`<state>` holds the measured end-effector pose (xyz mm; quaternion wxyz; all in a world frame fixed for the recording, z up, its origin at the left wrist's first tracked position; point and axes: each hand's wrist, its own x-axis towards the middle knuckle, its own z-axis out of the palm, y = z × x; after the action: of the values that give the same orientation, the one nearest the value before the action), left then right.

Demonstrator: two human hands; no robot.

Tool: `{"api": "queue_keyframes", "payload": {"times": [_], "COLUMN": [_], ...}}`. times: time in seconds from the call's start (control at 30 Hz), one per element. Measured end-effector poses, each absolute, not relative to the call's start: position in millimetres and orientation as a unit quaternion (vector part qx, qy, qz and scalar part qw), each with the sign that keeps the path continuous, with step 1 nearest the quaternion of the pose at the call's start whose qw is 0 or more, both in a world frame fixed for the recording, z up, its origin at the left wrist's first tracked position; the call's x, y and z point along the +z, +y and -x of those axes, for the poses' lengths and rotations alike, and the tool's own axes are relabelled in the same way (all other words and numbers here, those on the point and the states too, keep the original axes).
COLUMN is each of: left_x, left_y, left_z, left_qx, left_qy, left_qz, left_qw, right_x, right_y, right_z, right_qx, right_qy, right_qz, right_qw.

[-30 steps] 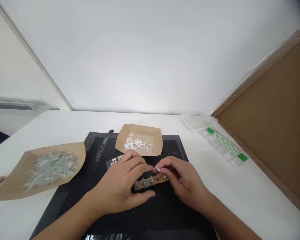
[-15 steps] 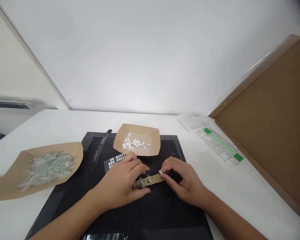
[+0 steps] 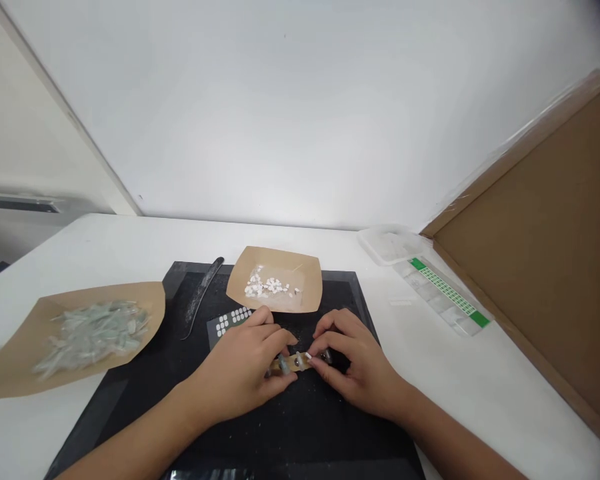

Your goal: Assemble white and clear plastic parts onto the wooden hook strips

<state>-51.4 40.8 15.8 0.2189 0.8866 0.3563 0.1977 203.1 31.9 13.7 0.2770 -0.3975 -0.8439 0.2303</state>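
A narrow wooden strip with small pegs along it, some clear or greenish, lies over the black mat. My left hand is closed on the strip's left part, thumb in front and fingers behind. Between the thumb and forefinger of my right hand is a small white piece, held right at the strip. The fingers hide the strip's left end and part of its right side. Behind my left hand lies a dark card with white oval stickers, partly covered.
Behind my hands stands a brown paper tray with small white pieces. Another paper tray at left holds greenish nail tips. A black nail file, a clear plastic container, a green-striped clear bag and cardboard lie around.
My right hand has moved a little left along the strip, bringing the white piece from near its right end towards the middle. My left hand has hardly moved.
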Motion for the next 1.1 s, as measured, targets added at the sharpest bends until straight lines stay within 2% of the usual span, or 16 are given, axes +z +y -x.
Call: {"api": "queue_keyframes", "payload": {"times": [1.1], "left_x": [16.1], "left_y": [40.2], "left_z": [51.5], "left_qx": [0.175], "left_qy": [0.392], "left_qz": [-0.87], "left_qw": [0.244], "right_x": [16.3], "right_y": [36.6], "right_z": [-212.7], "right_qx": [0.278], "right_qy": [-0.849], "right_qz": [0.386], "right_qw": [0.229]}}
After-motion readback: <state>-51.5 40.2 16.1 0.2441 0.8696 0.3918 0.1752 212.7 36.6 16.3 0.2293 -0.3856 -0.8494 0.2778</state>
